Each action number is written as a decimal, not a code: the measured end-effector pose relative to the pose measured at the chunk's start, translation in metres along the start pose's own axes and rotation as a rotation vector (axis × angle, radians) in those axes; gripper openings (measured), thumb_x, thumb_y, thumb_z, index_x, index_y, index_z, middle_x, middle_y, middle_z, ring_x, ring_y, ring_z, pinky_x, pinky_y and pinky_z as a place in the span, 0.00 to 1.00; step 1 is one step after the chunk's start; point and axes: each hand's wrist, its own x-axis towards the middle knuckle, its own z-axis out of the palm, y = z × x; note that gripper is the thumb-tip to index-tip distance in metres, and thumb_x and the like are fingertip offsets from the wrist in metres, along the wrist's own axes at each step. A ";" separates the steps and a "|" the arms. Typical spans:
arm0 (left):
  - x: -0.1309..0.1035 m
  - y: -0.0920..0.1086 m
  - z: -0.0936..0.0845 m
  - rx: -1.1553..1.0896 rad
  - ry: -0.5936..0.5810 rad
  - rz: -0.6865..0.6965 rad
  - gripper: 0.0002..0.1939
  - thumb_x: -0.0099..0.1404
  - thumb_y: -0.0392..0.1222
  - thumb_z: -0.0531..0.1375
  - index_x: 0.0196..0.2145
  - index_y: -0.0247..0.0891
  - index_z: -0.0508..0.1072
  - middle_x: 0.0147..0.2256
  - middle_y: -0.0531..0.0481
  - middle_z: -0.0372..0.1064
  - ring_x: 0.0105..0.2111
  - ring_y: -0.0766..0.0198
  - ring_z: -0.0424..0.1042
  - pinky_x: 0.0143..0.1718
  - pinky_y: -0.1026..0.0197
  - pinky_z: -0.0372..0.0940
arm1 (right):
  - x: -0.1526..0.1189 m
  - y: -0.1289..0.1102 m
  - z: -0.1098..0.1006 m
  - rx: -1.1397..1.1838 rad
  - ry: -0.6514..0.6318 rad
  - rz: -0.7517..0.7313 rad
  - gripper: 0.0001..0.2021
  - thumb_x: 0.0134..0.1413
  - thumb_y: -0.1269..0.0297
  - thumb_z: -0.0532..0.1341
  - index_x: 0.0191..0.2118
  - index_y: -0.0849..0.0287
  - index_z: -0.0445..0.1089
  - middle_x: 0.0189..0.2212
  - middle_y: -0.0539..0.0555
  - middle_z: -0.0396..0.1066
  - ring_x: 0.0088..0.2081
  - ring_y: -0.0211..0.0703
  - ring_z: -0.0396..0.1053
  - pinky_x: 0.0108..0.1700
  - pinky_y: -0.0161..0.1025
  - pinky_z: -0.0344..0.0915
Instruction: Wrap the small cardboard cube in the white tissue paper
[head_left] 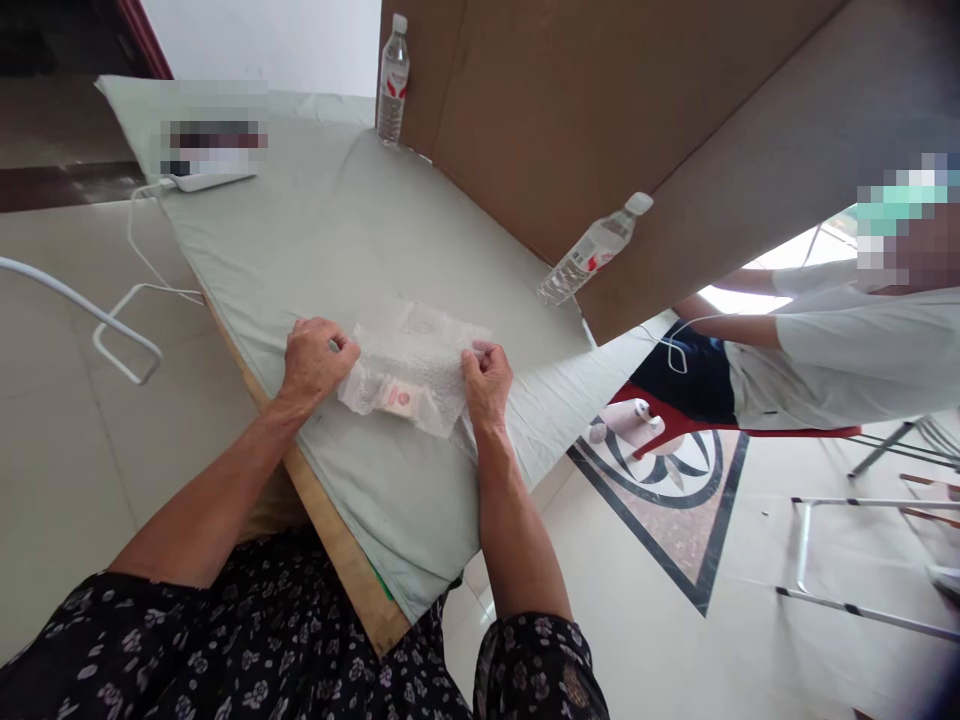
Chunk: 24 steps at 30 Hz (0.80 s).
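Note:
A sheet of clear bubble wrap (442,365) lies spread on the cloth-covered table in front of me. On its near part rests a small pale box (397,397) with a red print on top; a flap of the wrap partly surrounds it. My left hand (319,358) pinches the wrap's left edge, thumb against curled fingers. At the opposite side, my right hand (487,380) is closed on the right edge of the wrap. Neither hand touches the box.
One water bottle (393,85) stands at the back by a tall cardboard panel (525,120); another bottle (596,250) is nearer on the right. A white device with a cable (214,175) lies far left. Beyond the panel sits another person (847,350).

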 end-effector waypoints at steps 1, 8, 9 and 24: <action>0.002 -0.003 0.003 0.034 -0.020 -0.018 0.09 0.56 0.39 0.60 0.20 0.43 0.66 0.31 0.45 0.75 0.39 0.50 0.72 0.52 0.44 0.67 | 0.001 0.001 0.000 -0.023 -0.004 0.005 0.16 0.53 0.51 0.60 0.43 0.55 0.67 0.22 0.41 0.62 0.25 0.37 0.61 0.34 0.38 0.62; 0.010 -0.010 0.008 0.054 -0.083 -0.025 0.04 0.55 0.41 0.62 0.25 0.43 0.70 0.30 0.45 0.75 0.38 0.48 0.71 0.46 0.44 0.68 | 0.006 0.011 -0.007 -0.213 0.067 -0.026 0.14 0.53 0.54 0.60 0.43 0.54 0.68 0.25 0.44 0.68 0.28 0.40 0.66 0.38 0.41 0.63; 0.009 -0.008 0.004 0.040 -0.076 -0.033 0.01 0.56 0.40 0.62 0.27 0.43 0.72 0.32 0.45 0.76 0.38 0.49 0.71 0.46 0.44 0.68 | 0.007 0.011 -0.008 -0.214 0.081 -0.032 0.14 0.53 0.54 0.60 0.43 0.54 0.68 0.26 0.45 0.69 0.29 0.40 0.66 0.39 0.41 0.63; -0.001 0.040 -0.012 0.016 -0.479 0.410 0.25 0.64 0.44 0.56 0.57 0.38 0.75 0.54 0.41 0.78 0.56 0.46 0.74 0.59 0.45 0.66 | -0.035 -0.051 -0.016 -0.035 -0.215 -0.128 0.18 0.63 0.47 0.59 0.48 0.54 0.72 0.48 0.58 0.79 0.46 0.47 0.76 0.48 0.46 0.73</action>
